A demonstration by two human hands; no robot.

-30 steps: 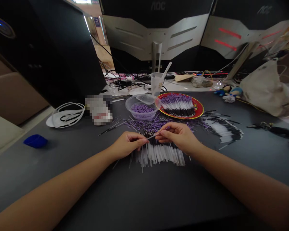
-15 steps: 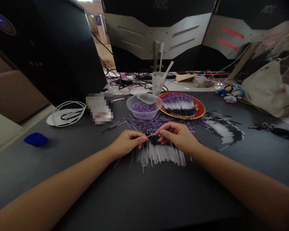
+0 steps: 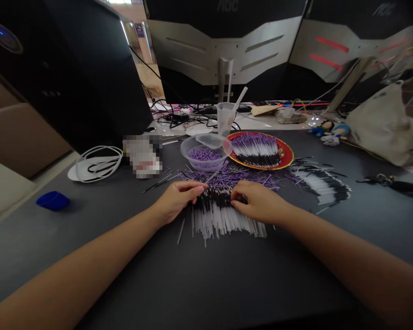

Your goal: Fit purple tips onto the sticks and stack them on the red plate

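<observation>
My left hand (image 3: 179, 199) is closed in a pinch, and a thin translucent stick (image 3: 212, 178) juts up to the right from its fingertips. My right hand (image 3: 258, 198) has its fingers curled together at the black ends of a pile of thin sticks (image 3: 227, 222); whatever is between those fingertips is hidden. The pile's sticks have black upper parts with pale tips and whitish lower parts pointing toward me. Just beyond both hands lie many loose small purple pieces (image 3: 258, 178). More of them fill a clear plastic bowl (image 3: 220, 165).
A red plate (image 3: 288, 158) holds a row of purple, white and black sticks. More sticks (image 3: 318, 185) lie at right, near keys (image 3: 382, 180). A plastic cup (image 3: 223, 120) stands behind the bowl. At left are a blue cup-like piece (image 3: 53, 200) and a coiled white cable (image 3: 99, 160).
My hands have moved apart from holding a stick between them. The right hand has lowered to the pile's black ends; the left keeps a stick, now tilted up and away.
</observation>
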